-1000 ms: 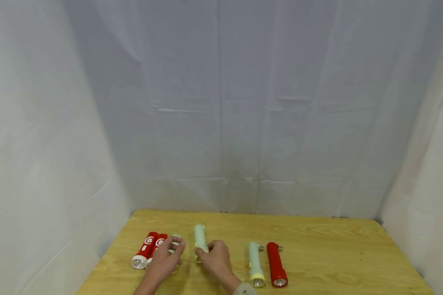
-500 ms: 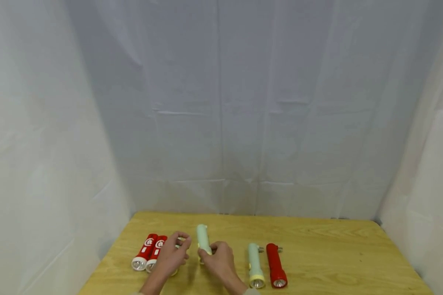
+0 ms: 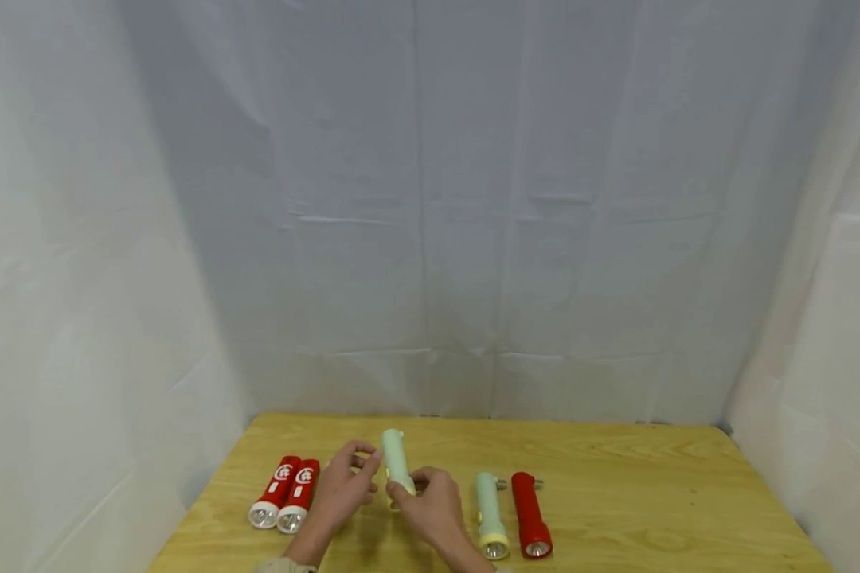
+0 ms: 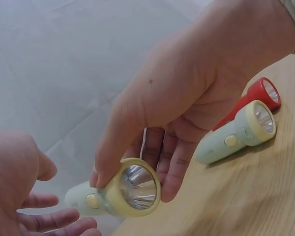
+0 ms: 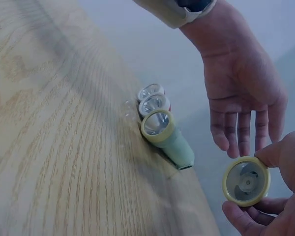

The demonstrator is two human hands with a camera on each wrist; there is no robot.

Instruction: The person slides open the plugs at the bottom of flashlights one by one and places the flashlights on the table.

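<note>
My right hand (image 3: 435, 505) pinches a pale green flashlight (image 3: 396, 458) between thumb and fingers, around its yellow head. In the left wrist view the thumb lies beside the yellow switch (image 4: 92, 201), and the lens end of the held flashlight points toward the camera. My left hand (image 3: 344, 487) is at its left side, its fingers loosely bent and close to the flashlight's body, gripping nothing. A second pale green flashlight (image 5: 173, 142) lies on the table; the left hand hides it in the head view.
Two red flashlights (image 3: 275, 489) with white heads lie side by side at the table's left. Farther right, another pale green flashlight (image 3: 490, 513) and an all-red flashlight (image 3: 530, 513) lie on the wooden table (image 3: 652, 493). Pale sheets (image 3: 473, 239) hang behind and at both sides.
My left hand has moved right, away from the flashlights on the left, toward the held one. My right hand has shifted slightly right, and the flashlight in it tilts a little more.
</note>
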